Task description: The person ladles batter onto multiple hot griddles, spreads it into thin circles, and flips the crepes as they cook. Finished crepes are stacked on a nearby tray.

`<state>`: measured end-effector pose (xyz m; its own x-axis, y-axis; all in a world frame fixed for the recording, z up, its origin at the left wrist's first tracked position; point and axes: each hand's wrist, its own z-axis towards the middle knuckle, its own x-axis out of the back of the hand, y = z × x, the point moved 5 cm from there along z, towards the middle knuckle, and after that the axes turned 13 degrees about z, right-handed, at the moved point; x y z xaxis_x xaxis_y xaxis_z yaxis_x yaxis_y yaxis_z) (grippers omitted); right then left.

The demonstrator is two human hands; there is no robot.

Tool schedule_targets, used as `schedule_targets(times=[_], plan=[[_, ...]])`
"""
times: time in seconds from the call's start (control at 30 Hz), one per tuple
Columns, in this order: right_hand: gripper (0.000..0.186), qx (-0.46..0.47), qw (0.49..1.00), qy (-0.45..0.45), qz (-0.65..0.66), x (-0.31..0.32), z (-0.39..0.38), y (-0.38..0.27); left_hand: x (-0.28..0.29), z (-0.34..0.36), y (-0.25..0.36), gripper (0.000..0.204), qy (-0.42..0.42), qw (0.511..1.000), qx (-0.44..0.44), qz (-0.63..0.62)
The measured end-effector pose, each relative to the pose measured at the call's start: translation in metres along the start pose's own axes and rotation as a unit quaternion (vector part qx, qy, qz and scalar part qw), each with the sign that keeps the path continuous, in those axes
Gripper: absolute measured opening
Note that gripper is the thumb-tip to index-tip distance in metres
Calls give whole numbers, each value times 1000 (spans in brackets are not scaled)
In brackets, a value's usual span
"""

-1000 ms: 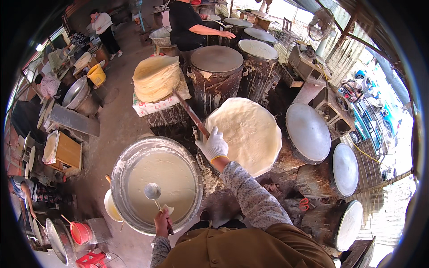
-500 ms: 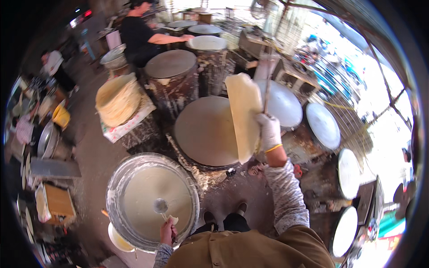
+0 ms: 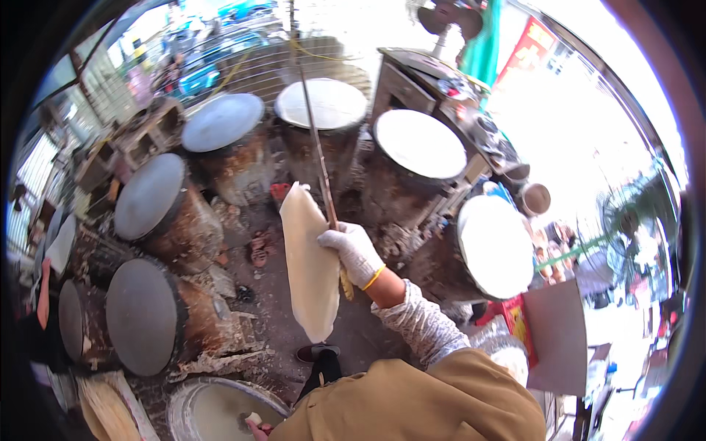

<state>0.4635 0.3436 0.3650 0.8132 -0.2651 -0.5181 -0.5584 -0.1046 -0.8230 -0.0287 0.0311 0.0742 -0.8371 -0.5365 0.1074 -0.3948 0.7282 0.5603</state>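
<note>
Your right hand [image 3: 353, 253], in a white knit glove with a yellow band at the wrist, is mid-frame, fingers closed round a long thin brown wooden stick [image 3: 318, 151] that points to the top of the frame. A pale, floppy dough sheet [image 3: 309, 264], narrow from this angle, hangs just left of the glove, over the dark floor [image 3: 368, 327]. Your left hand [image 3: 259, 430], bare, is mostly cut off at the bottom edge, at a round metal basin [image 3: 178, 411] of off-white batter [image 3: 220, 408]; a small pale piece [image 3: 254, 417] shows by its fingers, grip can't be told. Lower left: stack of yellowish thin round sheets [image 3: 110, 411]. Grey round griddle [image 3: 141, 317] on a rusty drum [image 3: 202, 316], left; white-topped round griddle [image 3: 421, 143], upper right of centre.
</note>
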Motion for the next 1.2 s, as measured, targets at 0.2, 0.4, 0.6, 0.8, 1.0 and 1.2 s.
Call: schedule_targets(times=[0.2,0.4,0.6,0.8,1.0,1.2], plan=[[23,0,985,175,1,160,-135,13,-34,-6,4,51,-19,994,-24,104],[21,129,940,285,136,271,-335,-60,-75,-14,2,52,-38,983,-62,171],[23,277,833,440,189,389,-573,-99,-102,-28,-5,52,-48,976,-88,191],[16,169,743,624,173,567,-763,90,-97,-42,7,52,-28,977,-115,176],[12,99,611,754,220,627,-823,280,-70,-42,28,53,-1,984,-128,125],[39,-160,470,830,-253,570,-797,214,-13,-31,50,53,18,991,-129,-15]])
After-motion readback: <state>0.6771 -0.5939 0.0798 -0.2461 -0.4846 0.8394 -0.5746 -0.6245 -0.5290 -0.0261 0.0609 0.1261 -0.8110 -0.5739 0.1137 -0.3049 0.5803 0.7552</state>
